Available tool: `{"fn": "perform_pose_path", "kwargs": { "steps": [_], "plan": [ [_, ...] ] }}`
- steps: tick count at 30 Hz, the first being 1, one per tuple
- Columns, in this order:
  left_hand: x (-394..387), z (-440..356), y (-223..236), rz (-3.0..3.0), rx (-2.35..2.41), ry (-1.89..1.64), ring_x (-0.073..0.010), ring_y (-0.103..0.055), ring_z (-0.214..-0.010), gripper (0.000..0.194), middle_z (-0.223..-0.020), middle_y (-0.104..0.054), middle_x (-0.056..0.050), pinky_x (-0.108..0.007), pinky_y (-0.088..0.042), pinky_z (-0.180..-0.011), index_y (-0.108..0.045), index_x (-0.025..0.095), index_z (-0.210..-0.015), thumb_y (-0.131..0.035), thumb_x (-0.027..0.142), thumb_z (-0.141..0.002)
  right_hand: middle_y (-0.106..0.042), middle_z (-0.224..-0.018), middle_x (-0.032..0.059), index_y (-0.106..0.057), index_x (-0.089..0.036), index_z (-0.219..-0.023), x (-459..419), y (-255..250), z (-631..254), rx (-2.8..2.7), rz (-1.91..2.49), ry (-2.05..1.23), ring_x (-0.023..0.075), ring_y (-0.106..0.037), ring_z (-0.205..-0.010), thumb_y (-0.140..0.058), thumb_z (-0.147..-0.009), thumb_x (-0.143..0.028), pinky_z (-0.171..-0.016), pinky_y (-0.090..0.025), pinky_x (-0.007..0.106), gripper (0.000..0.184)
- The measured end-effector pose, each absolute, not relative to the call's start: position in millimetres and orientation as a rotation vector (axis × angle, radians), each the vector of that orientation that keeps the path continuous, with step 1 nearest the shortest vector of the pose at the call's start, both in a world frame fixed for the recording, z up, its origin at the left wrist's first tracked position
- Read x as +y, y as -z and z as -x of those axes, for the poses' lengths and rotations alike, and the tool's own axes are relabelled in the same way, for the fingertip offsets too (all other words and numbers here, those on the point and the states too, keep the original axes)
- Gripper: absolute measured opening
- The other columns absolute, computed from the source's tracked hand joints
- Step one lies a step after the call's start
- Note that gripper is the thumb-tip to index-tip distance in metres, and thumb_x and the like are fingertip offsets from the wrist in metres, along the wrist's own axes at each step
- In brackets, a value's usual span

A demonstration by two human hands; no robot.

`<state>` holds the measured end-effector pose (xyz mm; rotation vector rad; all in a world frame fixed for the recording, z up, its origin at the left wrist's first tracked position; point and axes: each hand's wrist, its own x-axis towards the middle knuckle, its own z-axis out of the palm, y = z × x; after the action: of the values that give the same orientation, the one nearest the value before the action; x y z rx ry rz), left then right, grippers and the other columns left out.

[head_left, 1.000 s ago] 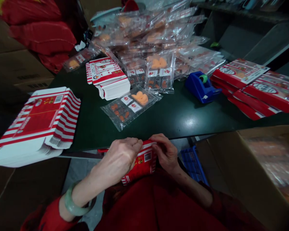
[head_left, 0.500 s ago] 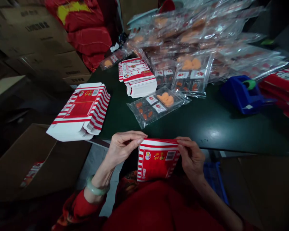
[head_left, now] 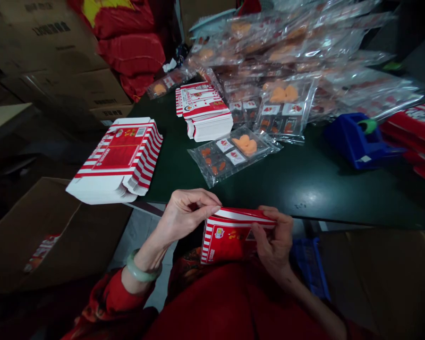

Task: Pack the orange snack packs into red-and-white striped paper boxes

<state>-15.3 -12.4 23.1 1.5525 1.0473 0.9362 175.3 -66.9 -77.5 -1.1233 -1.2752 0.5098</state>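
Observation:
A red and white striped carton (head_left: 226, 241) is held in front of my body, just off the table's near edge. My left hand (head_left: 187, 212) pinches its upper left corner between thumb and fingers. Wrapped around its right side is my right hand (head_left: 274, 238), thumb on the printed face and fingers behind. Along the top a flap stands slightly apart from the face, leaving a narrow gap. Beyond the carton, a clear bag of orange toy pieces and small cards (head_left: 235, 153) lies flat on the dark green table (head_left: 304, 189).
Flat cartons form a stack (head_left: 116, 156) at the left and a smaller card stack (head_left: 205, 113) behind. Many clear bags (head_left: 286, 52) are heaped at the back. A blue tape dispenser (head_left: 364, 141) stands at right, near red packages (head_left: 418, 127). An open cardboard box (head_left: 31, 236) is lower left.
My right hand has shifted from the carton's upper right corner onto its face and side. The top flap now gapes more from the face. My left hand has moved slightly right.

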Motion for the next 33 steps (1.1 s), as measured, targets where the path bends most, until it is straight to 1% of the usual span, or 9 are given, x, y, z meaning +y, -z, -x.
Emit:
{"fn": "perform_pose_path", "kwargs": {
  "steps": [3, 7, 11, 14, 20, 23, 26, 31, 33],
  "plan": [
    [-14.8, 15.2, -24.9, -1.638, 1.044, -0.937, -0.0132, -0.062, -0.064, 0.011, -0.076, -0.070, -0.008, -0.023, -0.050, -0.056, -0.072, 0.013, -0.068, -0.069, 0.021, -0.076, -0.056, -0.100, 0.0056, -0.046, -0.023, -0.101, -66.8, 79.0, -174.5, -1.262, 1.140, -0.529, 0.0181, -0.058, -0.089, -0.058, -0.082, -0.018, -0.074, -0.048, 0.035, 0.023],
    [-24.8, 9.0, -20.1, -1.548, 1.137, -1.070, -0.0137, -0.063, -0.067, 0.014, -0.078, -0.070, -0.007, -0.023, -0.051, -0.060, -0.070, 0.013, -0.067, -0.067, 0.022, -0.079, -0.057, -0.101, 0.0062, -0.046, -0.023, -0.101, -64.5, 81.1, -174.0, -1.222, 1.162, -0.582, 0.0187, -0.058, -0.090, -0.059, -0.082, -0.021, -0.075, -0.049, 0.035, 0.023],
    [-36.8, 3.1, -13.4, -1.467, 1.192, -1.190, -0.0154, -0.067, -0.073, 0.014, -0.080, -0.072, -0.007, -0.025, -0.054, -0.066, -0.070, 0.014, -0.068, -0.067, 0.020, -0.080, -0.057, -0.100, 0.0054, -0.047, -0.023, -0.101, -62.9, 81.7, -173.5, -1.225, 1.140, -0.576, 0.0177, -0.058, -0.090, -0.060, -0.082, -0.019, -0.075, -0.049, 0.033, 0.023],
    [-43.1, 2.8, -6.9, -1.548, 1.203, -1.265, -0.0154, -0.068, -0.077, 0.010, -0.083, -0.074, -0.006, -0.026, -0.055, -0.071, -0.071, 0.015, -0.073, -0.065, 0.017, -0.081, -0.058, -0.100, 0.0048, -0.048, -0.023, -0.102, -62.5, 82.6, -173.8, -1.247, 1.119, -0.573, 0.0175, -0.059, -0.089, -0.061, -0.082, -0.018, -0.075, -0.049, 0.033, 0.025],
    [-36.9, 8.9, -0.1, -1.846, 1.140, -1.320, -0.0159, -0.070, -0.074, 0.009, -0.084, -0.074, -0.008, -0.028, -0.056, -0.068, -0.070, 0.015, -0.079, -0.062, 0.015, -0.083, -0.059, -0.096, 0.0040, -0.050, -0.023, -0.098, -61.2, 79.4, -176.4, -1.231, 1.132, -0.624, 0.0181, -0.060, -0.088, -0.063, -0.080, -0.020, -0.075, -0.050, 0.034, 0.022],
    [-26.6, 9.6, -5.6, -1.940, 1.075, -1.239, -0.0146, -0.069, -0.069, 0.011, -0.079, -0.073, -0.008, -0.026, -0.056, -0.065, -0.070, 0.014, -0.073, -0.063, 0.014, -0.082, -0.060, -0.093, 0.0037, -0.051, -0.023, -0.096, -61.2, 75.8, -178.4, -1.231, 1.149, -0.628, 0.0176, -0.060, -0.085, -0.063, -0.080, -0.021, -0.071, -0.050, 0.033, 0.021],
    [-21.4, 8.2, -8.3, -2.016, 1.061, -1.210, -0.0133, -0.068, -0.066, 0.014, -0.075, -0.072, -0.007, -0.023, -0.055, -0.061, -0.069, 0.014, -0.069, -0.063, 0.015, -0.082, -0.059, -0.097, 0.0043, -0.050, -0.023, -0.098, -62.7, 75.5, -178.9, -1.233, 1.144, -0.614, 0.0174, -0.059, -0.087, -0.063, -0.080, -0.019, -0.072, -0.050, 0.032, 0.022],
    [-31.6, 11.8, 8.5, -2.082, 1.105, -1.366, -0.0139, -0.070, -0.072, 0.009, -0.083, -0.074, -0.006, -0.024, -0.057, -0.065, -0.068, 0.015, -0.078, -0.062, 0.010, -0.082, -0.057, -0.098, 0.0052, -0.048, -0.023, -0.099, -65.8, 78.1, -173.3, -1.256, 1.149, -0.633, 0.0187, -0.058, -0.088, -0.060, -0.082, -0.019, -0.074, -0.048, 0.035, 0.022],
    [-38.8, 16.1, 17.9, -2.105, 1.101, -1.455, -0.0152, -0.071, -0.078, 0.011, -0.089, -0.074, -0.006, -0.025, -0.058, -0.068, -0.067, 0.016, -0.083, -0.061, 0.007, -0.082, -0.056, -0.099, 0.0047, -0.047, -0.023, -0.101, -65.8, 78.2, -168.2, -1.287, 1.132, -0.624, 0.0183, -0.057, -0.089, -0.058, -0.082, -0.017, -0.076, -0.047, 0.035, 0.022]
  ]
}}
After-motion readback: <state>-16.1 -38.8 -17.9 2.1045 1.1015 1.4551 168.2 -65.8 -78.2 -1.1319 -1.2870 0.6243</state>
